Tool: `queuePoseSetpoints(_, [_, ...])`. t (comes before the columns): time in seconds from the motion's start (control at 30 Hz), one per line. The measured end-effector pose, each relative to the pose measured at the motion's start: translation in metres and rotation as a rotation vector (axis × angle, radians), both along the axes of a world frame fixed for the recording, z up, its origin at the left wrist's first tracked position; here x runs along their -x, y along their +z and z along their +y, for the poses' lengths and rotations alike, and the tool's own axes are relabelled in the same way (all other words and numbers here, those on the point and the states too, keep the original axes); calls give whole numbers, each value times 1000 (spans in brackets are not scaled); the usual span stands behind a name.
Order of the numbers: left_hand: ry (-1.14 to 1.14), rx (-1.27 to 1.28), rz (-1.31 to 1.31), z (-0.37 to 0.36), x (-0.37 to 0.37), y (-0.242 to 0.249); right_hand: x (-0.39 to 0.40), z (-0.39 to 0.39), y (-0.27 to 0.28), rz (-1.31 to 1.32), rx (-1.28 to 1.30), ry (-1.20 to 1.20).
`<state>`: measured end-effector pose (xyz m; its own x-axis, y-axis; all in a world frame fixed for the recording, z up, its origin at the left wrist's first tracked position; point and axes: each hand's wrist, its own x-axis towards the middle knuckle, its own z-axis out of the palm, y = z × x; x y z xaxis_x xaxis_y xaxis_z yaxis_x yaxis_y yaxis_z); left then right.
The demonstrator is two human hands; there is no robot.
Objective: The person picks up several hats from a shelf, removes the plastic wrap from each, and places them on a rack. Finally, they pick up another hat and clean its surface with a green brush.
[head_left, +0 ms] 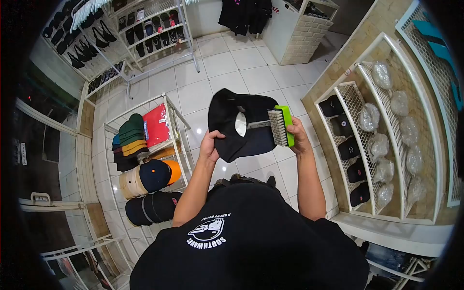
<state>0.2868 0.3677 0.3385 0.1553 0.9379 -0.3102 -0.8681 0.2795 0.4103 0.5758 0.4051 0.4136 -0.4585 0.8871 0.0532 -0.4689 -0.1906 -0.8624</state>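
A black cap (pixel 258 140) is held up in front of my chest, its inside and a white round patch partly showing. My left hand (pixel 211 145) grips the cap by its near left edge, thumb on top. In my right hand (pixel 299 135) is a scrub brush (pixel 288 126) with a bright green back and pale bristles. The bristles face left, against or very close to the right side of the cap. Fingers of the right hand are partly hidden behind the brush.
To the left, a white rack (pixel 166 104) carries stacked caps (pixel 154 175) and a red packet (pixel 157 125). On the right, a slanted white shelf (pixel 345 92) displays caps and plastic-wrapped items (pixel 369 116). Further back are sandal racks (pixel 154 31) and a white brick counter (pixel 302 43) on tiled floor.
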Motion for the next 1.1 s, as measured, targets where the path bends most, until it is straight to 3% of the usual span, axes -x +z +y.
queuePoseSetpoints(0.1, [42, -22, 223, -3, -9, -3, 4, 4, 12, -82, 38, 5])
queuePoseSetpoints(0.17, [93, -233, 620, 0, -11, -7, 1, 11, 12, -283, -91, -115])
queuePoseSetpoints(0.2, [49, -332, 777, -4, -7, 8, -3, 14, 18, -315, -74, -99])
queuePoseSetpoints(0.23, [51, -332, 776, -9, -6, 33, -1, 14, 32, -316, -75, -98])
queuePoseSetpoints(0.3, [348, -659, 1858, -19, -7, 84, 1, 11, 66, -600, -377, -32])
queuePoseSetpoints(0.37, [356, -748, 1883, -14, -4, 95, 9, 17, 74, -748, -451, 38])
queuePoseSetpoints(0.43, [16, -956, 1804, -6, 1, 97, 24, 17, 90, -930, -672, 152])
queuePoseSetpoints(0.47, [75, -1058, 1805, -2, -1, 96, 33, 13, 101, -880, -630, 237])
queuePoseSetpoints(0.5, [80, -1063, 1805, -2, -3, 98, 37, 13, 101, -853, -652, 269])
queuePoseSetpoints(0.57, [-226, -728, 1567, -6, -6, 102, 36, 16, 96, -877, -670, 255])
queuePoseSetpoints(0.63, [-87, -827, 1526, -4, -7, 75, 33, 16, 88, -761, -778, -6])
queuePoseSetpoints(0.7, [87, -595, 1511, -6, -11, 61, 23, 14, 88, -809, -918, -95])
queuePoseSetpoints(0.73, [241, -643, 1464, -10, -19, 62, 22, 11, 84, -632, -695, -214])
queuePoseSetpoints(0.77, [246, -640, 1466, -12, -23, 61, 22, 8, 81, -453, -466, -325])
queuePoseSetpoints(0.87, [449, -592, 1527, -16, -33, 57, 36, 5, 79, -626, -613, -526])
queuePoseSetpoints(0.97, [403, -562, 1504, -18, -40, 64, 60, -9, 81, -836, -777, -609])
queuePoseSetpoints(1.0, [216, -422, 1458, -23, -41, 78, 67, -8, 72, -930, -878, -674])
queuePoseSetpoints(1.03, [213, -423, 1459, -23, -41, 77, 72, -5, 58, -1023, -980, -736])
queuePoseSetpoints(1.1, [-29, -391, 1003, -21, -41, 72, 80, -1, 42, -1125, -1018, -781])
